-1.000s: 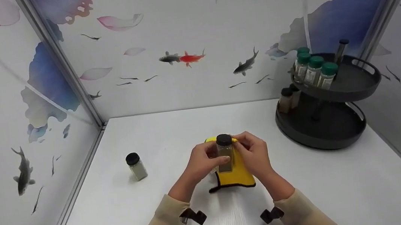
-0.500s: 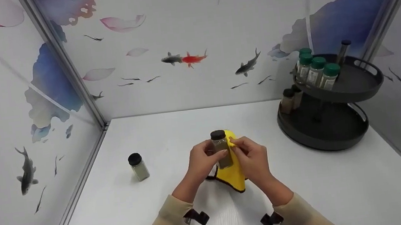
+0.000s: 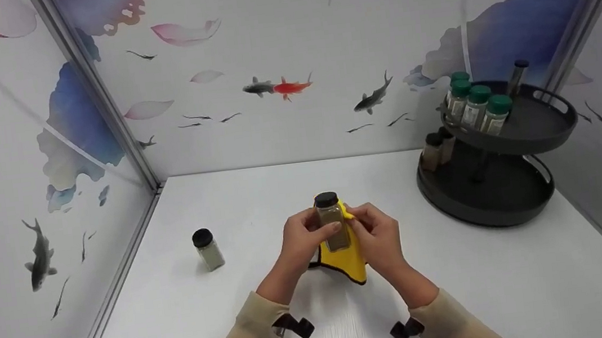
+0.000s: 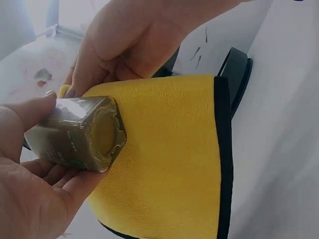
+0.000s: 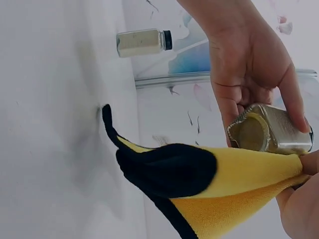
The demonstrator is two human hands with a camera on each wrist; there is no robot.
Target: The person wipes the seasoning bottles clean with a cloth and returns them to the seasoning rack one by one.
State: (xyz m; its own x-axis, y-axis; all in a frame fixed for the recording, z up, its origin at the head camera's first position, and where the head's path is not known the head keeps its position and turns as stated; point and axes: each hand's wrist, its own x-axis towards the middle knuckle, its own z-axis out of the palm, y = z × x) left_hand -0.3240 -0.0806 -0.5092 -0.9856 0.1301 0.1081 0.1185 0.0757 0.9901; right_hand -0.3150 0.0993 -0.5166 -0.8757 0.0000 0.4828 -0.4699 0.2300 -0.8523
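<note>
My left hand [image 3: 302, 241] grips a square clear spice jar [image 3: 335, 228] with a black lid, thumb across its front and fingers round the far side. In the left wrist view the jar's [image 4: 79, 133] base faces the camera and brownish contents show through. My right hand [image 3: 379, 236] pinches a yellow cloth [image 3: 352, 262] with black edging close to the jar's right side. The cloth hangs down behind the jar; in the right wrist view its folds [image 5: 239, 169] run from the right fingers, along the jar.
A second black-lidded jar [image 3: 209, 250] with pale contents stands on the white table [image 3: 153, 316] at left. At back right is a dark two-tier round rack [image 3: 510, 213], with several green-lidded jars [image 3: 475, 104] above and black-lidded jars [image 3: 431, 153] below.
Both hands have shifted slightly up and away with the jar, which now tilts a little left at the top. The cloth's lower edge has swung and narrowed from a broad hang to a slanting corner.
</note>
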